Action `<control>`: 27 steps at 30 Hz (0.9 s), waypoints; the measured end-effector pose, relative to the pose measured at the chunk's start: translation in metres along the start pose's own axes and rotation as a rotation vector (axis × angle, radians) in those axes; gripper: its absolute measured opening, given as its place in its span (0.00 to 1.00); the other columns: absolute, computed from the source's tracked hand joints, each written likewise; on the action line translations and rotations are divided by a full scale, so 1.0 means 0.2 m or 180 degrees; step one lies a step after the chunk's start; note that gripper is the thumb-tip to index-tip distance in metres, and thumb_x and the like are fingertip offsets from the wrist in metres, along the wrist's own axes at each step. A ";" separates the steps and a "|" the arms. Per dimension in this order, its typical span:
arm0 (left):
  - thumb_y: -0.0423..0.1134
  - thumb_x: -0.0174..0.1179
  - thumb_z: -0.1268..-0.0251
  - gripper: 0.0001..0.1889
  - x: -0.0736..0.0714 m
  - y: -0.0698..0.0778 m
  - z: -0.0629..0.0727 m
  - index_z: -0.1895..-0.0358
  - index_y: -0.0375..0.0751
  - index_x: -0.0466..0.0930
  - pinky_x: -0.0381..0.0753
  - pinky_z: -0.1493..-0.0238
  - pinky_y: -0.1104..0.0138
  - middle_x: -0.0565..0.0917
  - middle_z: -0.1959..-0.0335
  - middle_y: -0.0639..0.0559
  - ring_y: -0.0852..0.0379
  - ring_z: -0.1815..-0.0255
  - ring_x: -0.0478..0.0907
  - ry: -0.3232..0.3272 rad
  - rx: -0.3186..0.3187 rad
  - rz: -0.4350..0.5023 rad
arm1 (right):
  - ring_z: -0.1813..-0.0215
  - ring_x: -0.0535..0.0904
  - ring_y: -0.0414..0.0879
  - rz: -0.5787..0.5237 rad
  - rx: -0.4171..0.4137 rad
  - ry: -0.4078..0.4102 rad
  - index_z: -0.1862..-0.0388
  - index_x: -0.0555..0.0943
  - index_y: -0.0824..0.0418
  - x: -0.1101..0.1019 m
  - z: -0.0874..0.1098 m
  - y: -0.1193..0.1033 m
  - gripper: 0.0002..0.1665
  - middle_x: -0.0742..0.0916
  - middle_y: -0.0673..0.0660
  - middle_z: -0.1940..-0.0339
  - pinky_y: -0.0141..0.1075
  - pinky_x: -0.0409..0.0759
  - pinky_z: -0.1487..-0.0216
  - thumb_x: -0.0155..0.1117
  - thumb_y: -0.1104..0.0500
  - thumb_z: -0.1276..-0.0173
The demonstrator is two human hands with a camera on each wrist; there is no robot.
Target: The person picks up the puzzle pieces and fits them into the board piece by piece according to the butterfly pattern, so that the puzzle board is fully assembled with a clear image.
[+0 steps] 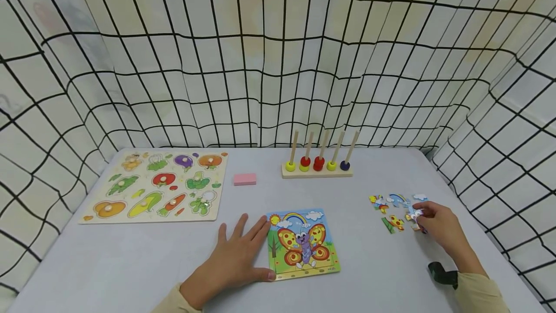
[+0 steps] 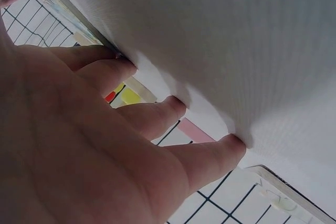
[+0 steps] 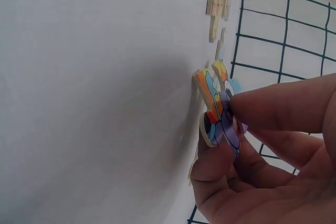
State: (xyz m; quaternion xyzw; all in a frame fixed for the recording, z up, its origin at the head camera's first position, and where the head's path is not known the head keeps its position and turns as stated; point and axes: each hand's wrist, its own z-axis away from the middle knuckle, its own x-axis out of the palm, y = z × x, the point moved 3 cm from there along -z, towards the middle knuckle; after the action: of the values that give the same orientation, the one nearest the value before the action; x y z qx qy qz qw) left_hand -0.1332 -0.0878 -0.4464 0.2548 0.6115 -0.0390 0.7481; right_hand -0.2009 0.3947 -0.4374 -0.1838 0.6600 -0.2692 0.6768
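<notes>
Spread flat on the table, my left hand [image 1: 236,257] touches the left side of a square butterfly puzzle board [image 1: 304,245], its thumb at the lower left corner. In the left wrist view the fingertips [image 2: 231,142] press on the white tabletop. At the right, my right hand [image 1: 445,231] pinches a jigsaw piece between thumb and fingers. The right wrist view shows this jigsaw piece [image 3: 226,116] in purple, orange and blue, partly covered by the fingertips. Beside that hand lie several loose jigsaw pieces [image 1: 393,223], some with a rainbow or butterfly-wing print.
A vegetable peg puzzle [image 1: 147,209] lies at the back left, with a pink block [image 1: 245,179] beside it. Behind the butterfly board stands a wooden bead counter [image 1: 317,174] with upright pegs. Black netting [image 1: 260,69] encloses the table's back and sides.
</notes>
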 end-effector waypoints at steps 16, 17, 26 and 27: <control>0.73 0.74 0.47 0.61 0.00 0.00 0.00 0.16 0.41 0.63 0.48 0.32 0.18 0.62 0.14 0.49 0.27 0.16 0.52 0.0016 0.0010 -0.0008 | 0.58 0.79 0.57 0.0379 -0.0113 -0.0264 0.41 0.78 0.78 0.01 -0.05 0.02 0.20 0.83 0.66 0.59 0.44 0.76 0.63 0.64 0.65 0.26; 0.73 0.74 0.47 0.61 0.00 0.00 0.00 0.16 0.41 0.63 0.48 0.32 0.18 0.62 0.14 0.49 0.27 0.16 0.52 0.0013 0.0012 -0.0007 | 0.58 0.78 0.57 0.0390 -0.0112 -0.0280 0.41 0.78 0.78 0.01 -0.05 0.02 0.20 0.83 0.67 0.59 0.44 0.76 0.63 0.64 0.65 0.25; 0.73 0.74 0.46 0.60 0.00 0.00 0.00 0.16 0.41 0.63 0.48 0.31 0.19 0.62 0.14 0.48 0.27 0.16 0.52 0.0003 0.0001 -0.0011 | 0.60 0.78 0.56 0.0537 -0.0242 -0.0343 0.43 0.78 0.79 0.01 -0.05 0.01 0.20 0.84 0.66 0.60 0.44 0.77 0.64 0.64 0.65 0.27; 0.73 0.74 0.46 0.60 0.00 0.00 0.00 0.16 0.41 0.63 0.48 0.31 0.19 0.62 0.14 0.48 0.27 0.16 0.51 0.0000 0.0002 -0.0007 | 0.60 0.78 0.56 0.0543 -0.0248 -0.0358 0.44 0.77 0.79 0.01 -0.05 0.01 0.20 0.84 0.66 0.60 0.44 0.77 0.64 0.64 0.64 0.27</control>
State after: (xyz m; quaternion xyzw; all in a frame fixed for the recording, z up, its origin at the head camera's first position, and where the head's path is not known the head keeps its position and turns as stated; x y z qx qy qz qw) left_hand -0.1324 -0.0881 -0.4469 0.2543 0.6118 -0.0399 0.7479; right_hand -0.2100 0.3953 -0.4412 -0.1680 0.6442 -0.1740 0.7256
